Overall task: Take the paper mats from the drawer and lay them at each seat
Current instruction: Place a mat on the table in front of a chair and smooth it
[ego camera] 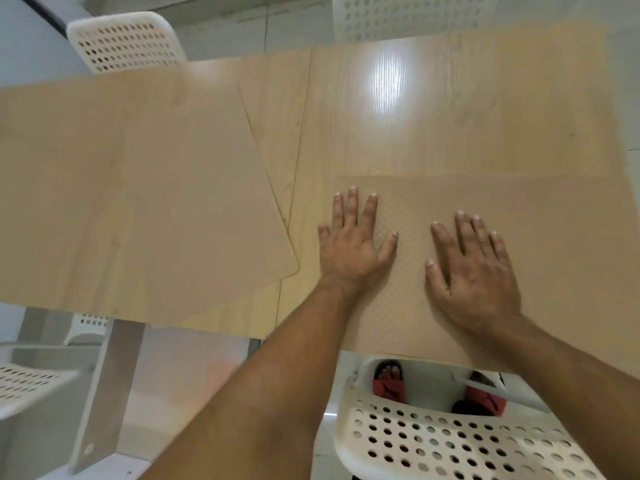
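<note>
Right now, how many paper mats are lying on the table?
2. One mat lies under both flat hands at the near seat; the other mat lies skewed on the left part of the table. More may be out of frame.

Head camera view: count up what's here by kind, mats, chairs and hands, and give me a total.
Paper mats: 2, the angled mat and the mat under the hands
White chairs: 4
Hands: 2, left hand and right hand
Total: 8
</note>
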{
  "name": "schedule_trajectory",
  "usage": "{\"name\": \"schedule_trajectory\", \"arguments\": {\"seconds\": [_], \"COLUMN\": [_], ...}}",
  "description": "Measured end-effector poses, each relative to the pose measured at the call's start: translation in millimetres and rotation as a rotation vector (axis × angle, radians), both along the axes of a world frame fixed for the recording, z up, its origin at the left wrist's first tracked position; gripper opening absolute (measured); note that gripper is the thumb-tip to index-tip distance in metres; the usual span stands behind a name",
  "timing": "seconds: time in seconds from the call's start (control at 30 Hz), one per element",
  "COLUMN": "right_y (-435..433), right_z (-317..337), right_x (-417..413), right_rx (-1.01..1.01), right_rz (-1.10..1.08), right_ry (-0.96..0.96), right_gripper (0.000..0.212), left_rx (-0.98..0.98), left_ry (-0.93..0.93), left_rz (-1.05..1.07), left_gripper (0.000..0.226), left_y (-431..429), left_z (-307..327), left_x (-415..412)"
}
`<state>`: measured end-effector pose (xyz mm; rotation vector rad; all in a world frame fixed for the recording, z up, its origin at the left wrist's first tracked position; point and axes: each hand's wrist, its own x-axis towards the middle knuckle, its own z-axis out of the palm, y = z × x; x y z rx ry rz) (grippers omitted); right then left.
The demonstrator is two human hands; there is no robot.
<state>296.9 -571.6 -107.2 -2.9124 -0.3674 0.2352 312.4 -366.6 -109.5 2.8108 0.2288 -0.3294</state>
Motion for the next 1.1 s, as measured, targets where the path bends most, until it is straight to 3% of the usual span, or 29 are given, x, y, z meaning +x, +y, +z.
{"name": "schedule_trajectory", "arguments": {"seconds": [0.37,0.63,0.8,1.1], "right_y": [0,6,1,-130], "right_z": [-2,6,7,7], "right_x": [1,14,53,62], "right_rx": [-0.013,0.033,-0.03,-0.13], "right_rz": [-0.008,-0.037,0.137,-0.343], "right_ry": [0.012,0.064,0.092,0.112], "right_gripper": [0.067,0.058,0.06,0.071], "left_rx": [-0.059,-0.012,0.002,0.028], "left_ry": [0.047,0.112,0.096,0.122], "left_rz": [-0.041,-0.034,-0.009,-0.026], "left_gripper": [0.078,0.076,0.071,0.075], "left_y": [-38,-56,-57,-58], "left_z": [5,14,11,16], "left_x": [-34,3,2,4]}}
